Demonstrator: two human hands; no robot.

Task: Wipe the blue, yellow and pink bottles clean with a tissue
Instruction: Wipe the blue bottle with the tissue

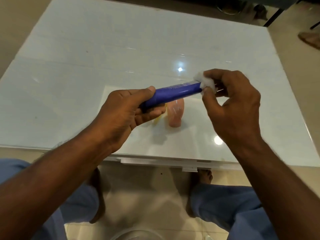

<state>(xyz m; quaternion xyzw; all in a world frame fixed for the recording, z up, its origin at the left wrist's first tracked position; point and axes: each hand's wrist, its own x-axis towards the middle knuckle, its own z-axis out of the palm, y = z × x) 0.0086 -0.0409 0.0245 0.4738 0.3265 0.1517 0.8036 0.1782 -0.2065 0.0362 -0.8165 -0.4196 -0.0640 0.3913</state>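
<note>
My left hand (126, 113) grips the near end of the blue bottle (174, 93), which is held roughly level above the table. At the bottle's far end my right hand (232, 104) pinches a crumpled white tissue (204, 82) against it. Below the blue bottle, the pink bottle (175, 113) lies on the table. Only a sliver of the yellow bottle (160, 117) shows beside it, mostly hidden under my left hand.
The glossy white table (103, 58) stretches far and left, with its near edge just behind my forearms. My knees and bare feet are on the tiled floor below. A sandal (310, 41) lies on the floor at the far right.
</note>
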